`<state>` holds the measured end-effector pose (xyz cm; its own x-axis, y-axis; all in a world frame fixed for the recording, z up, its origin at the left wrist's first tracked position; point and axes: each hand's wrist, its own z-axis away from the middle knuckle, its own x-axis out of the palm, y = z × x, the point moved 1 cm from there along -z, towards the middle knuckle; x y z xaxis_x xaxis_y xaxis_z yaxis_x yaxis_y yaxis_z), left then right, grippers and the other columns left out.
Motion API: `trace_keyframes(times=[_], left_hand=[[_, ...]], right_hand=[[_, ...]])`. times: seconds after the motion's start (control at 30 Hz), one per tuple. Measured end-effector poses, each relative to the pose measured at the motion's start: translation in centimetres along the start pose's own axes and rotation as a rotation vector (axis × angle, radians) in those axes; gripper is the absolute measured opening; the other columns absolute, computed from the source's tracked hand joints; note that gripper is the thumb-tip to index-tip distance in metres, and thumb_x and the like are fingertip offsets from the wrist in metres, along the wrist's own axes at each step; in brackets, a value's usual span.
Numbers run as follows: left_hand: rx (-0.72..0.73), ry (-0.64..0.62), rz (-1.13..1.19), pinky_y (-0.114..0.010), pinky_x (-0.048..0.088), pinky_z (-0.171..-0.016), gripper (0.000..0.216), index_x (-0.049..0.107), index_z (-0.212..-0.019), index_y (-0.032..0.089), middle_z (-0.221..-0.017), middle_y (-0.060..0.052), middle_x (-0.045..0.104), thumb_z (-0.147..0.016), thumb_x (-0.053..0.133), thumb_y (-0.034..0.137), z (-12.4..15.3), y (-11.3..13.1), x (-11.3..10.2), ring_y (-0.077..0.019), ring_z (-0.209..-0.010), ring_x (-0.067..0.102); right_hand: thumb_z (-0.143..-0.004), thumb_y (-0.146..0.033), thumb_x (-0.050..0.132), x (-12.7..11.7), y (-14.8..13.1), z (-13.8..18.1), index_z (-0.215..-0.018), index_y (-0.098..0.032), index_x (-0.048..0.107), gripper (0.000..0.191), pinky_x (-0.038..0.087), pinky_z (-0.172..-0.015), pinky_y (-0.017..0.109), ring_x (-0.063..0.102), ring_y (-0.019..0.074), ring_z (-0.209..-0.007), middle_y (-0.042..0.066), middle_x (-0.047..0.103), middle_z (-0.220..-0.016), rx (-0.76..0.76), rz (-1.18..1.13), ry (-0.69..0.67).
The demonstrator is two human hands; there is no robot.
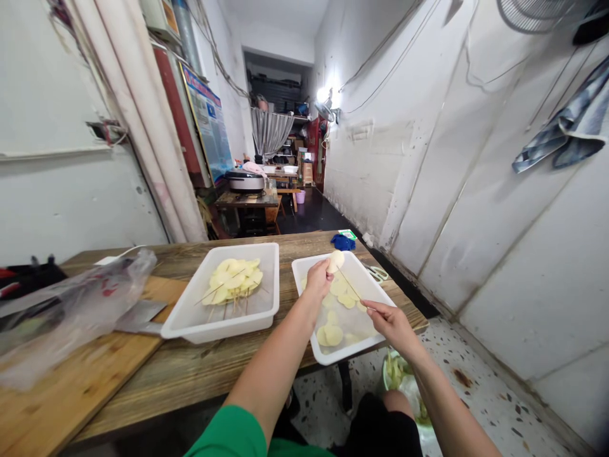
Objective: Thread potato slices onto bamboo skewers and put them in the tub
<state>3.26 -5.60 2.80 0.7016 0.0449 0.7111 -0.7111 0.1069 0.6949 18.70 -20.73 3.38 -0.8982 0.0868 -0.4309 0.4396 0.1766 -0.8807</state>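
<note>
Green sleeve nearest, and up that arm the left hand pinches a potato slice above the right tray. The right hand, wrist low, pinches a skewer angled up toward it. Loose slices lie beneath; the left tray holds skewered slices; scissors lie beside.

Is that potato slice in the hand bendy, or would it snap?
The slice looks thin, so it probably flexes a little, then snaps if bent hard. The left hand holds it up with fingertips alone, so it seems light. It is flat like the ones lying in the tray, so it likely won't roll.
</note>
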Motion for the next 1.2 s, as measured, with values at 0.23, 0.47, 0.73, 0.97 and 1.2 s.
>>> trace_keyframes(times=[0.23, 0.47, 0.73, 0.97, 1.2], left_hand=[[0.06, 0.026, -0.073, -0.019, 0.019, -0.042, 0.019, 0.058, -0.061, 0.011, -0.053, 0.003, 0.045, -0.061, 0.073, 0.023, 0.6, 0.3, 0.3, -0.0022, -0.044, 0.032], [-0.044, -0.082, -0.072, -0.018, 0.02, -0.041, 0.02, 0.056, -0.06, 0.011, -0.052, 0.004, 0.042, -0.061, 0.074, 0.021, 0.5, 0.2, 0.2, -0.002, -0.043, 0.032], [-0.284, -0.349, -0.305, -0.019, 0.028, -0.043, 0.025, 0.06, -0.063, 0.011, -0.053, -0.001, 0.051, -0.063, 0.076, 0.03, 2.7, -2.3, 1.2, -0.0065, -0.046, 0.044], [-0.362, -0.441, -0.147, -0.029, 0.048, -0.072, 0.03, 0.065, -0.084, 0.013, -0.083, -0.012, 0.067, -0.069, 0.074, 0.037, 3.5, -1.4, 2.0, -0.0174, -0.076, 0.062], [-0.462, -0.595, -0.222, -0.034, 0.05, -0.071, 0.031, 0.066, -0.091, 0.009, -0.098, -0.018, 0.066, -0.076, 0.066, 0.037, 4.3, -1.6, 2.2, -0.0265, -0.092, 0.062]], right_hand=[[-0.074, -0.05, 0.055, -0.3, -0.3, -0.2, -0.109, -0.005, 0.068, 0.059, 0.018, -0.043, 0.021, 0.022, 0.0067, -0.047, -0.007, 0.026, -0.05, 0.05, -0.107, -0.04], [-0.072, -0.052, 0.057, -0.2, 0.2, -0.4, -0.109, -0.006, 0.067, 0.061, 0.019, -0.042, 0.021, 0.022, 0.0065, -0.045, -0.008, 0.026, -0.048, 0.083, -0.164, -0.033], [-0.081, -0.046, 0.048, 0.6, 0.2, -1.2, -0.081, -0.014, 0.066, 0.037, 0.03, -0.046, 0.022, 0.039, 0.0106, -0.045, -0.004, 0.044, -0.047, 0.015, 0.09, 0.214], [-0.086, -0.047, 0.042, 0.9, 1.3, -1.2, -0.083, -0.016, 0.068, 0.04, 0.034, -0.049, 0.022, 0.047, 0.0129, -0.046, -0.003, 0.051, -0.047, -0.033, 0.179, 0.227], [-0.085, -0.044, 0.043, 1.2, 1.0, -1.5, -0.085, -0.017, 0.071, 0.039, 0.035, -0.051, 0.023, 0.054, 0.0158, -0.056, 0.002, 0.062, -0.061, -0.055, 0.262, 0.226]])
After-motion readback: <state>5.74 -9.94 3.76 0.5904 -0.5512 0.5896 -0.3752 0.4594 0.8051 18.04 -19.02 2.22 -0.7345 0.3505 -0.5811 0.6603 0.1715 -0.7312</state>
